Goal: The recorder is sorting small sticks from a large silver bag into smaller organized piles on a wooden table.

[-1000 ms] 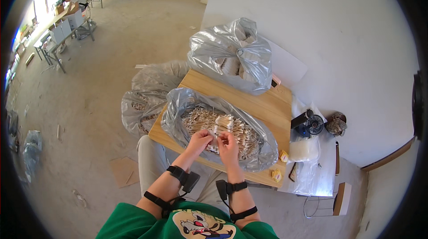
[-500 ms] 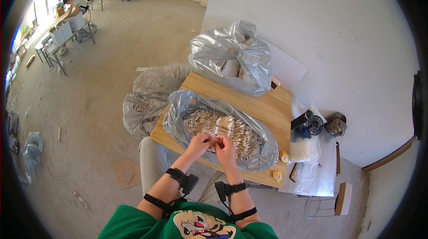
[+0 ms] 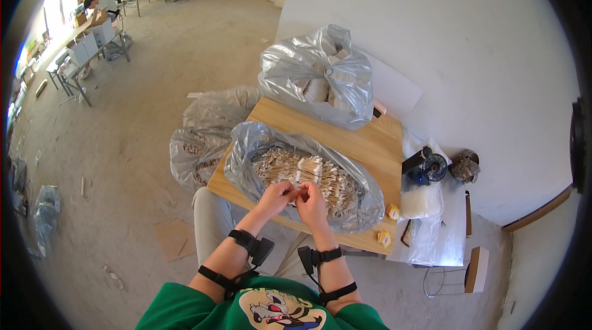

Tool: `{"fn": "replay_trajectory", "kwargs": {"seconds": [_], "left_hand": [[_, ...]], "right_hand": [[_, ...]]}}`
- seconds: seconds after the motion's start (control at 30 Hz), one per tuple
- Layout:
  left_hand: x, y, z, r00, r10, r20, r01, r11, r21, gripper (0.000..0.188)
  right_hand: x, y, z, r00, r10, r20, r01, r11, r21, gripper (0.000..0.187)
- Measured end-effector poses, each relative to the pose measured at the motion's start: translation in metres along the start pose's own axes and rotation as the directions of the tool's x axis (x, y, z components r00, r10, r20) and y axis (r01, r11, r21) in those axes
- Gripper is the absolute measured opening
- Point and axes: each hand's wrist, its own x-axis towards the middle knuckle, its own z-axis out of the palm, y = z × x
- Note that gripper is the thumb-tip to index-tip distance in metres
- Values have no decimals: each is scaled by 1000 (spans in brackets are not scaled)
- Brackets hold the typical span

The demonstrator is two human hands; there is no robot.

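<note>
A pile of cotton swabs (image 3: pixel 342 189) with wooden sticks fills an opened grey plastic bag (image 3: pixel 374 197) on the wooden table. On top of the pile lies a neat bundle of swabs (image 3: pixel 309 170), just beyond my fingers. My left hand (image 3: pixel 277 197) is closed in a pinch over the near edge of the bag. Right beside it, fingertips meeting, my right hand (image 3: pixel 311 202) pinches too. Something small and pale shows between the fingertips, too little of it to name.
A tied grey bag (image 3: pixel 351 93) of white bundles stands at the table's (image 3: pixel 370 145) far end. More bags (image 3: pixel 216 117) sit left on the floor. Two yellow pieces (image 3: pixel 384 238) lie at the right edge, near a small fan (image 3: pixel 434 168) and a white pack (image 3: pixel 421 201). People work far left.
My fingertips shift slightly against each other, still pinched together above the bag. The whole view has moved a little; the bags and bundle stay in place.
</note>
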Motion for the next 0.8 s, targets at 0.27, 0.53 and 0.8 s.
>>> {"fn": "replay_trajectory", "kwargs": {"seconds": [0.27,0.53,0.8], "left_hand": [[2,11,-6,998,65,-8,-62,979,196,17],[4,9,-1,958,287,6,-274,908,315,16],[13,7,-6,856,334,-394,-243,934,263,33]], "right_hand": [[7,3,-6,994,13,-109,-30,987,-159,21],[8,17,0,987,-143,-75,133,983,-123,19],[15,40,1,944,311,-112,-217,838,501,17]]}}
